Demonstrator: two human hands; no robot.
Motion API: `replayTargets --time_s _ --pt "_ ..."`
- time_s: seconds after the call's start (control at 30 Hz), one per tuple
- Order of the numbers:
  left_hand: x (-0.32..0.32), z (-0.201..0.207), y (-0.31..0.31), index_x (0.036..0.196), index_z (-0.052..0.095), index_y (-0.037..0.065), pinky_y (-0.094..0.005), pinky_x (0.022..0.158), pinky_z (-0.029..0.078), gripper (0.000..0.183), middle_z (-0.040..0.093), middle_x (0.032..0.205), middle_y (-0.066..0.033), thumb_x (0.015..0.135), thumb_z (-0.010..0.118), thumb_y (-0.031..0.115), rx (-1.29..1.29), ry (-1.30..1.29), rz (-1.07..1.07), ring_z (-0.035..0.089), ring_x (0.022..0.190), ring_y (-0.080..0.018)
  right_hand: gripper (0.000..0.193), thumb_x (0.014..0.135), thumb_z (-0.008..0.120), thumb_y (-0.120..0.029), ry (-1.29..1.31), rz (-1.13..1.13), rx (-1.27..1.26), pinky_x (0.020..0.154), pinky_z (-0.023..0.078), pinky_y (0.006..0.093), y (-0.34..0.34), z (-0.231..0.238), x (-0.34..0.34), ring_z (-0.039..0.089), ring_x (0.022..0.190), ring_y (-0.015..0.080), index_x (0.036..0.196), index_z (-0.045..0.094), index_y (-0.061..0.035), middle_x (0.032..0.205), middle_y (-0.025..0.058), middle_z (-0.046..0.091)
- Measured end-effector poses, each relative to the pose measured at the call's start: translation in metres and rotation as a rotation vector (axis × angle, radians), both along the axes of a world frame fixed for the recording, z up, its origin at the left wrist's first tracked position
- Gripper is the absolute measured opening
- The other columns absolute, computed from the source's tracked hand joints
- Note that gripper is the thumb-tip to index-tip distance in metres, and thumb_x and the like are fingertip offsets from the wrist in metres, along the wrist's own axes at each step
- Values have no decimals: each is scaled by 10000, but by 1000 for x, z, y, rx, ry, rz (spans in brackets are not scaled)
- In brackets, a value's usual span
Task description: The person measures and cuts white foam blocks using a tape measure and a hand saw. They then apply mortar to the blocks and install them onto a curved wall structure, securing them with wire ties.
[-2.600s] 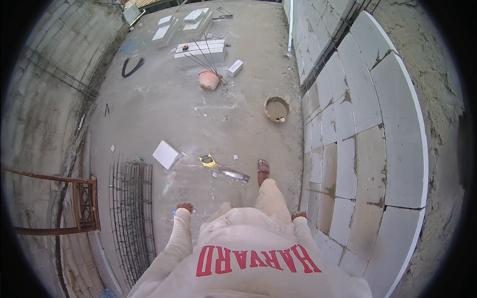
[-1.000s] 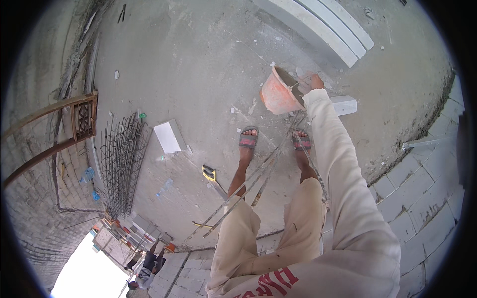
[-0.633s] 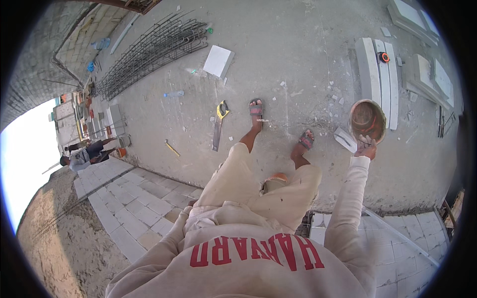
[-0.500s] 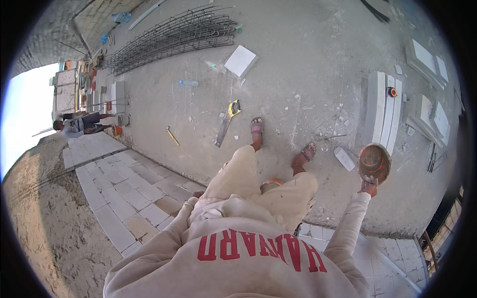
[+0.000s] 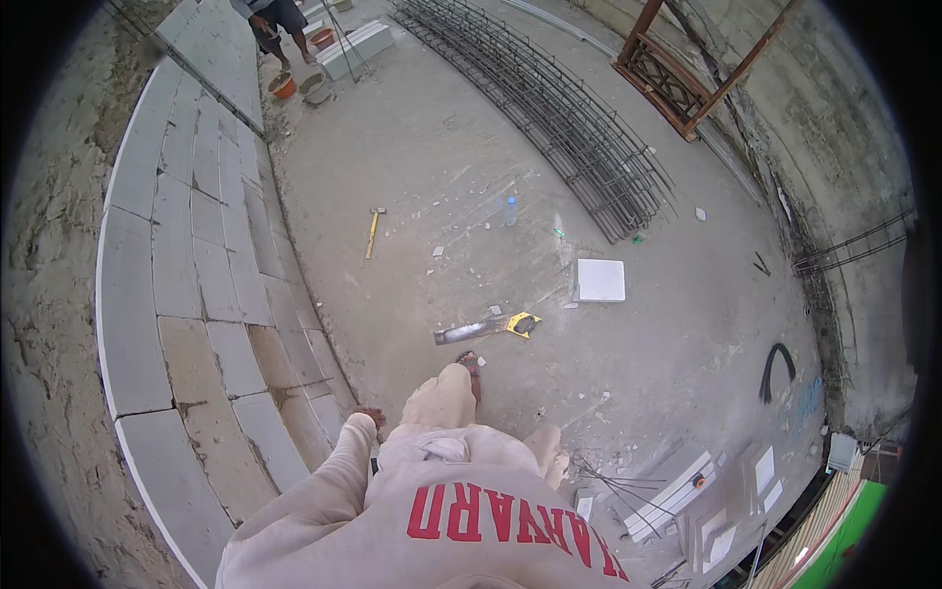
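Observation:
My left hand (image 5: 370, 416) hangs beside the pale block wall (image 5: 221, 265), past the end of its sleeve. It is small and dark here, and its fingers cannot be made out clearly. No held thing shows by it. My right hand is out of view, and so is the round bucket. A handsaw (image 5: 486, 329) with a yellow and black handle lies flat on the concrete just beyond my foot. Farther off lies a yellow-handled hammer (image 5: 373, 234), near the foot of the wall. A white block (image 5: 601, 281) rests right of the saw.
A long rebar cage (image 5: 549, 108) spans the far floor, with a plastic bottle (image 5: 511, 211) nearer. Another person (image 5: 283, 25) stands at the far left by an orange bucket (image 5: 283, 88). White blocks (image 5: 659, 506) carrying a tape measure (image 5: 699, 481) lie lower right, beside thin rods.
My view has swung left along the wall. My right hand and the bucket it held have left the picture. The saw, hammer and wall now appear turned.

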State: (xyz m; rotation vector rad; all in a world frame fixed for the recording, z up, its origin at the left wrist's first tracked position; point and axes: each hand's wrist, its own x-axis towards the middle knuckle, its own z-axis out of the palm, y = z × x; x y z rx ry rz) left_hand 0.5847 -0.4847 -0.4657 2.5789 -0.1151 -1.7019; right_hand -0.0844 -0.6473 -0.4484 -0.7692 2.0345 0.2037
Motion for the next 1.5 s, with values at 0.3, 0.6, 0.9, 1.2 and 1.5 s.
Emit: replayTargets --time_s 0.3,0.6,0.9,1.2,1.5 --pt "204 8 -14 1074 679 61 -338 505 519 120 752 855 -105 964 652 101 -403 -264 1074 707 659 -196 238 959 526 -191 8 483 4 660 571 396 -230 22 251 697 734 256 884 693 -39 853 87 692" --pt "345 27 -131 1077 679 47 -310 482 506 102 749 868 -110 1005 627 99 -593 -266 1351 682 614 -186 224 938 523 -174 106 690 -225 631 567 391 -523 -21 534 698 697 247 844 694 -62 775 72 674" --pt "427 22 -217 1096 653 61 -386 468 494 146 752 926 -131 957 674 104 -147 -102 1607 716 681 -271 219 917 520 -156 49 933 -632 603 563 385 -810 21 889 700 659 239 803 694 -85 697 58 656" --pt "617 -14 -375 1104 628 64 -409 496 545 160 744 943 -151 951 672 83 -151 43 1617 722 697 -303 194 978 614 -97 -750 590 -752 548 530 317 -960 180 1295 643 560 169 864 694 38 681 84 679" --pt "1098 -86 -500 892 683 80 -371 442 475 47 693 744 -106 846 691 81 -242 -171 1332 656 594 -231 181 1022 565 -85 -819 499 -813 524 542 295 -1056 325 1619 691 664 163 1024 667 64 786 85 684"
